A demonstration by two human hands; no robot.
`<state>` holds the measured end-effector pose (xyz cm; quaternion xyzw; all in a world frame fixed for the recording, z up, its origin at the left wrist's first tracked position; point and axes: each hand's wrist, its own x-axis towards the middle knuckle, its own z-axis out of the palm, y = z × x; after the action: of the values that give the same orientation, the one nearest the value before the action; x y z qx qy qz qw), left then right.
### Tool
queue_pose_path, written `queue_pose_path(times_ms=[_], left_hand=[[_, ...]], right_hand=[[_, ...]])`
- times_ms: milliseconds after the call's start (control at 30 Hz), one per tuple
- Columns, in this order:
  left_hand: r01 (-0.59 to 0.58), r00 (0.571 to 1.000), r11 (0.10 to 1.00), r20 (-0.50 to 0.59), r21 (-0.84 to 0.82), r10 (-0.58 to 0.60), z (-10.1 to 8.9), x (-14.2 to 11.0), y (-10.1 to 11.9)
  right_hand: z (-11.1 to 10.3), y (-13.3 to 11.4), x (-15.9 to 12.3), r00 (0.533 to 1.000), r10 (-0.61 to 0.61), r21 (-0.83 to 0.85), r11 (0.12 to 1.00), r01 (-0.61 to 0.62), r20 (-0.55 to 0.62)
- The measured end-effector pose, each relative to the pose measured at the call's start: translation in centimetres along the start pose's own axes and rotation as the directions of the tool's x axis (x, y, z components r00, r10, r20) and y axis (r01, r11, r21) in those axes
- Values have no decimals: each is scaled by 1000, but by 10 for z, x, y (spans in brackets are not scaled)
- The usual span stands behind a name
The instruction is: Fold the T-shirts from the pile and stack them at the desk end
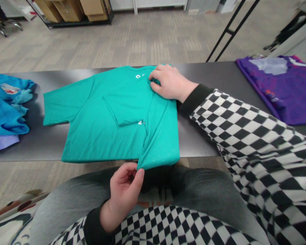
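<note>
A green T-shirt (97, 136) lies spread on the dark table, its collar toward the far edge. Its right side is folded inward, so that sleeve lies across the middle of the shirt. The other sleeve stretches out to the left. My left hand (127, 190) pinches the folded layer at the hem, just past the table's near edge. Up by the shoulder, my right hand (168, 80) rests on the shirt with its fingers curled down onto the fabric; whether they grip a layer is hard to see.
Crumpled blue clothing (7, 105) lies at the table's left, with a lilac piece (2, 144) under it. A folded purple shirt (288, 92) sits at the right. Beyond the table (201, 139) stand a black rack post (228, 32) and a shelf with cardboard boxes (68, 10).
</note>
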<state>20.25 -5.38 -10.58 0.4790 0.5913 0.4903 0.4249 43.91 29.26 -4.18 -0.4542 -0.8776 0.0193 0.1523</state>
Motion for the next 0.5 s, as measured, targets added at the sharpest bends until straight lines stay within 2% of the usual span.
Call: queue_pose_path(times_ms=[167, 333, 500], left_hand=[[65, 993, 995, 96, 75, -72, 9, 6, -10], [61, 996, 997, 66, 49, -64, 11, 7, -9], [13, 995, 999, 98, -29, -10, 5, 3, -11]], right_hand=[[2, 4, 1, 1000, 14, 1, 1000, -14, -12], [2, 4, 1, 1000, 19, 6, 1000, -19, -25], [-23, -14, -4, 999, -34, 110, 993, 37, -30]])
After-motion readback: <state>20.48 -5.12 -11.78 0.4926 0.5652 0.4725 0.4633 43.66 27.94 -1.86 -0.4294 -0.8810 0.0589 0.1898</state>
